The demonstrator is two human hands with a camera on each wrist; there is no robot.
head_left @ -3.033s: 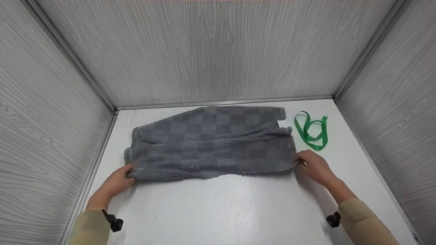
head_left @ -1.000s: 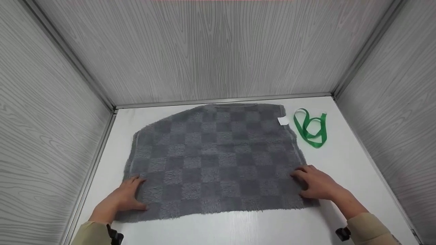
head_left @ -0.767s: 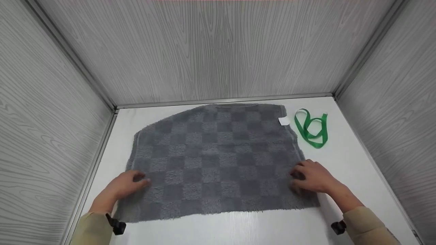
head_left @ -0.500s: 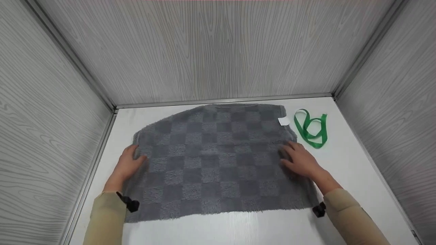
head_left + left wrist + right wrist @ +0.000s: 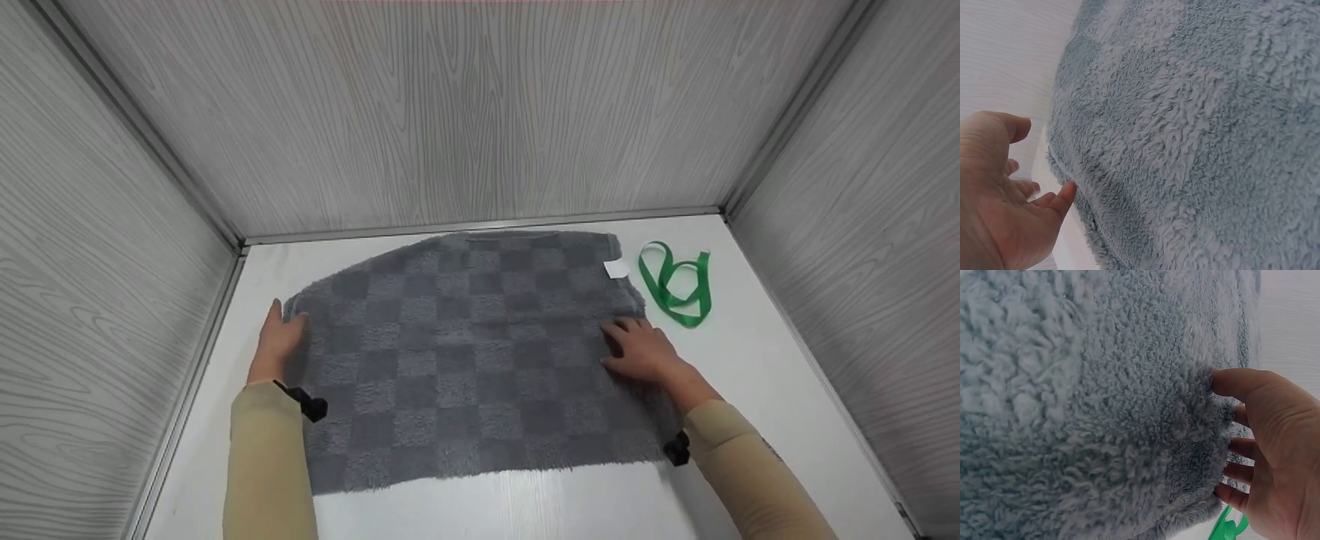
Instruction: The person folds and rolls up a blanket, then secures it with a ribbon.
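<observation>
A grey checkered plush towel [image 5: 450,352] lies spread out over the white table, with a small white tag [image 5: 616,268] at its upper right edge. My left hand [image 5: 277,341] is at the towel's left edge. In the left wrist view its little finger [image 5: 1064,198] meets the seam, while the thumb and other fingers stand apart from the cloth. On the right side, my right hand [image 5: 641,351] has its fingers spread, tips against the pile near the edge. The right wrist view shows the thumb [image 5: 1241,382] and fingertips on the towel [image 5: 1100,382].
A loosely looped green ribbon [image 5: 664,289] lies right of the towel, beyond my right hand. Grey wood-grain panels [image 5: 480,112] wall in the white table [image 5: 750,375] at the back and both sides. Each wrist carries a small black device.
The towel, bunched and gripped at both near corners earlier, now lies flat, its near edge closer to me. Both hands let go and moved away from me along its sides.
</observation>
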